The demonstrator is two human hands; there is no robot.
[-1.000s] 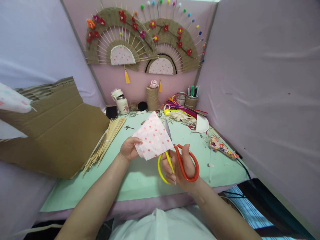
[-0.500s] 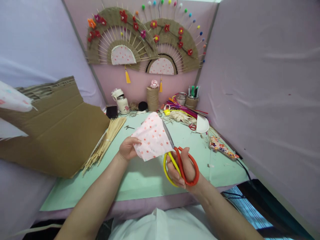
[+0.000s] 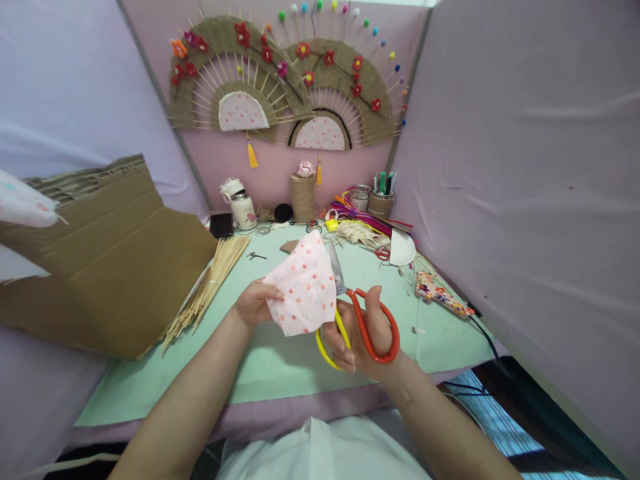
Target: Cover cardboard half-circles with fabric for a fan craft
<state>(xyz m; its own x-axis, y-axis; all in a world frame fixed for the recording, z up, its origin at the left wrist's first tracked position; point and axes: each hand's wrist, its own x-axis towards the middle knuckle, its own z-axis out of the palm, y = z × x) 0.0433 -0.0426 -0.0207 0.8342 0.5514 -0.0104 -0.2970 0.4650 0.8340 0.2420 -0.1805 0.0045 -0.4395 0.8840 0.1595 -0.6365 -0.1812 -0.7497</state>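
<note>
Held up over the table by my left hand [image 3: 257,301] is a pale pink piece of fabric [image 3: 303,287] with small reddish flowers, pinched near its left edge. My right hand [image 3: 367,330] has its thumb and fingers through the handles of large scissors [image 3: 373,333], one handle red and one yellow. The handles are spread apart. Along the fabric's right edge lie the scissor blades, partly hidden behind the cloth. Just beyond the fabric's top, a brown corner of something like cardboard [image 3: 289,247] shows on the table.
Cardboard sheets [image 3: 100,280] and a bundle of thin sticks [image 3: 210,287] lie at left. Twine [image 3: 303,199], a bottle [image 3: 243,208] and a pen holder [image 3: 381,203] line the back. A floral glue gun [image 3: 443,293] with a cable rests at right. Decorated fans [image 3: 320,93] hang behind.
The scissor handles have spread wider, the yellow one moving left. The fabric has turned and dropped slightly, and the brown corner behind it has come into view.
</note>
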